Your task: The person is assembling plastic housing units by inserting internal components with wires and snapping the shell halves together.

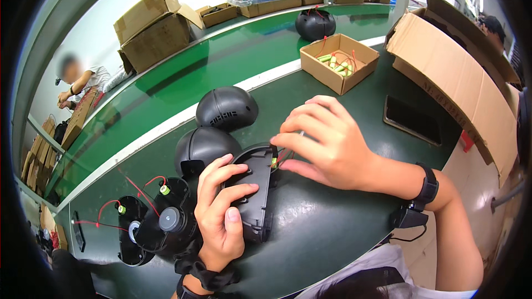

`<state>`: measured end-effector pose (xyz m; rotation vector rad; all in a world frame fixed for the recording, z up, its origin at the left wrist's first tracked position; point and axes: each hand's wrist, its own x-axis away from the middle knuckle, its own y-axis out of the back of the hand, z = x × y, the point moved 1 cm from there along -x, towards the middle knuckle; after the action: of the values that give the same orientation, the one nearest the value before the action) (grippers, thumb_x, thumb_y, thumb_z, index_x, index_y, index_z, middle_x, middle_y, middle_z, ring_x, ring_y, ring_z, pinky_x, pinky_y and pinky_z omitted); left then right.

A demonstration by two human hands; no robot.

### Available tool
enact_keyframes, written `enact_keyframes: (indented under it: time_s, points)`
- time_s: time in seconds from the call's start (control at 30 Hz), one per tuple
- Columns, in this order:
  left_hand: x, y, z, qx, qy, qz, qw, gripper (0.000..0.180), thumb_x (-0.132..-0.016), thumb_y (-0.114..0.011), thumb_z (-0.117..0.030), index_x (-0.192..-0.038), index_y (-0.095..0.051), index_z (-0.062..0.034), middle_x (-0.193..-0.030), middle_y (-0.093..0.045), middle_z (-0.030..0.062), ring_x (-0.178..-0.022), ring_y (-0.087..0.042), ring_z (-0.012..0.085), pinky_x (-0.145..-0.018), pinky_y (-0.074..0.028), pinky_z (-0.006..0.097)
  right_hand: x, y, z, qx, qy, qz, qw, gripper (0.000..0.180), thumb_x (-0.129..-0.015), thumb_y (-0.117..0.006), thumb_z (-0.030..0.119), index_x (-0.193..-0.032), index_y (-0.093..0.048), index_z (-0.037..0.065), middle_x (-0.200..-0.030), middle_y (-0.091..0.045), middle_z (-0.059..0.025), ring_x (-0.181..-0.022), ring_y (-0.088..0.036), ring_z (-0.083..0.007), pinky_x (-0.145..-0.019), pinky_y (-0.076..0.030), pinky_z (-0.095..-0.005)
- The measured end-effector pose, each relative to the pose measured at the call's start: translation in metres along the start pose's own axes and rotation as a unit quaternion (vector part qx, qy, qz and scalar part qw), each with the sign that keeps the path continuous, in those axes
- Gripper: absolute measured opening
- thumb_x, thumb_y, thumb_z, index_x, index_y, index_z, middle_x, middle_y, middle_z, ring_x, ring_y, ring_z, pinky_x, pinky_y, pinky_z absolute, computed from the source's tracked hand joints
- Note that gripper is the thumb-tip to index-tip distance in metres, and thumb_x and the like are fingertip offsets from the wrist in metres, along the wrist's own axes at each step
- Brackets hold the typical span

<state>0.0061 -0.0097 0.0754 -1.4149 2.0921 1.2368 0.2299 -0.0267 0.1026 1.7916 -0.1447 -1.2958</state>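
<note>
My left hand (221,216) is closed around a black plastic housing half (257,188), its inner side facing up and its fingers lying over that side. At the far end of this shell sits a small yellow-green cylinder (274,161). My right hand (330,144) pinches a thin wire (285,156) beside the cylinder; its fingertips partly hide it. Left of my left hand lie two open black shells (130,238) with round grey parts (172,219), red wires (136,188) and yellow-green cylinders. Beyond them are two domed black shells (227,108), (208,147).
A cardboard box (338,80) holds several yellow-green cylinders with red wires. Behind it, a round black housing (315,24) stands on the green conveyor (249,33). A dark phone (412,120) lies at the right, near a large carton (454,77). Another person (83,80) works at the far left.
</note>
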Motion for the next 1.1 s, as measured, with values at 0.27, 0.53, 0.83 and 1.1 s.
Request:
enact_keyframes:
  time_s: [0.27,0.53,0.83,1.1]
  points:
    - [0.003,0.001,0.000,-0.005,0.003,-0.003,1.000,0.050,-0.086,-0.047,-0.047,-0.092,-0.069,-0.0025,-0.107,-0.058,0.0177,-0.113,-0.049,0.0409,-0.096,-0.037,0.053,0.006,-0.005,0.009,-0.163,-0.037,0.020,0.986,0.022,-0.072,-0.076,0.022,-0.084,-0.062,0.009,-0.091,-0.061,-0.0030,-0.089,-0.059,-0.0211,-0.078,-0.045,-0.0354]
    - [0.000,0.008,0.000,-0.036,-0.010,0.032,0.999,0.053,-0.077,-0.052,-0.053,-0.094,-0.070,-0.0055,-0.107,-0.057,0.0167,-0.111,-0.047,0.0385,-0.095,-0.036,0.052,0.008,-0.002,0.014,-0.205,-0.039,0.075,0.975,0.013,-0.077,-0.073,0.010,-0.088,-0.065,0.007,-0.086,-0.063,-0.0054,-0.087,-0.060,-0.0226,-0.077,-0.047,-0.0349]
    - [0.000,0.006,0.001,-0.063,-0.010,0.039,0.997,0.050,-0.073,-0.062,-0.049,-0.099,-0.071,-0.0074,-0.109,-0.055,0.0144,-0.111,-0.045,0.0366,-0.097,-0.035,0.050,0.009,0.003,0.028,-0.328,-0.072,0.153,0.929,0.012,-0.087,-0.061,0.013,-0.083,-0.060,0.001,-0.075,-0.062,-0.0137,-0.071,-0.062,-0.0337,-0.063,-0.048,-0.0436]
    - [-0.002,0.010,-0.003,-0.063,-0.012,0.079,0.995,0.047,-0.067,-0.068,-0.038,-0.104,-0.071,-0.0092,-0.112,-0.052,0.0134,-0.114,-0.042,0.0365,-0.099,-0.034,0.049,0.003,0.012,0.030,-0.092,0.104,0.016,0.990,0.012,-0.066,-0.069,0.015,-0.078,-0.066,0.013,-0.071,-0.050,0.0051,-0.065,-0.049,-0.0124,-0.069,-0.039,-0.0321]
